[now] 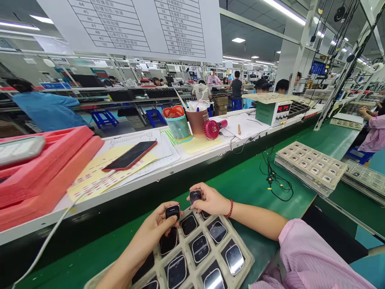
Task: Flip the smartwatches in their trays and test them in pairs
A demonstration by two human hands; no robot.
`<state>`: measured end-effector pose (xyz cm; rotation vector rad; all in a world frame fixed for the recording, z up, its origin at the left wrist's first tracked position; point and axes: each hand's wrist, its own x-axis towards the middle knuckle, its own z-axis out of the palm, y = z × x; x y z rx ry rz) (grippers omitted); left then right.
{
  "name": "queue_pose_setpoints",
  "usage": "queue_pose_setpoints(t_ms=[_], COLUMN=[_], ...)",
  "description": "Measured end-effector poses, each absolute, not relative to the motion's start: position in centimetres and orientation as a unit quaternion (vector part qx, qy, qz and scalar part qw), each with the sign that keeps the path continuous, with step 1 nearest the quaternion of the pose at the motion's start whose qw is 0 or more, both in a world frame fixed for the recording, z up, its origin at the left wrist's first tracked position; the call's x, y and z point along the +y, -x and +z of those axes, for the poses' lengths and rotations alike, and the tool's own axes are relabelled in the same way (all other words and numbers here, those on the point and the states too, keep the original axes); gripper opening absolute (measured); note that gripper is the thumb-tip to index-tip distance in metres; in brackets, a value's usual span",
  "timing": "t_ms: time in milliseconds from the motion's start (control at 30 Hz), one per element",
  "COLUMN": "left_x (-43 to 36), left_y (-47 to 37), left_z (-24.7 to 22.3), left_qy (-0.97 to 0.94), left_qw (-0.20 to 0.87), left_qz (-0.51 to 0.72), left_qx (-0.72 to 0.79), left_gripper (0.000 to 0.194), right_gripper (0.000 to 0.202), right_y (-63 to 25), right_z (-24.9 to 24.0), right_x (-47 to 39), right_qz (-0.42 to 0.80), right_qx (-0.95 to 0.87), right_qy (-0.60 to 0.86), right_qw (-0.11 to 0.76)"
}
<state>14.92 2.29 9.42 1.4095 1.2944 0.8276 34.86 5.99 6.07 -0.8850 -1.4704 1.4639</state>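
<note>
Over the far edge of a beige compartment tray (247, 257), my left hand (157, 222) is closed on a small dark square device (172, 212), its thumb across the lower edge. Just to the right and slightly farther away, my right hand (209, 199) pinches a similar dark device (195, 195) between thumb and fingers. The two held devices are apart. Several square devices with light rims, such as one black-faced piece (200, 248), lie in the tray's pockets. My left forearm covers part of the tray's left side.
Beyond the green bench (240, 184) runs a white shelf with a phone (130, 155), red foam (45, 176), cups (179, 126), a pink fan (211, 129) and a green power supply (272, 112). Stacked trays (309, 164) and black cables (272, 176) lie right. A person in pink sits far right.
</note>
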Motion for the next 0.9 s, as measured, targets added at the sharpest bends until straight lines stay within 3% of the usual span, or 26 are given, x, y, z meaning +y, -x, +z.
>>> queue_pose_setpoints(t_ms=[300, 900], left_x=[3.08, 3.23], left_y=[-14.19, -14.08], left_z=[8.45, 8.34], left_qy=[-0.594, -0.596], left_qw=[0.504, 0.507], left_qz=[0.325, 0.327], left_qx=[0.536, 0.529], left_gripper=[0.068, 0.066], right_gripper=[0.047, 0.046], right_y=[-34.77, -34.78], right_z=[5.77, 5.63], right_x=[6.09, 6.07], right_qz=[0.586, 0.582], right_qx=[-0.586, -0.588], right_qy=[0.354, 0.349], right_qw=[0.434, 0.439])
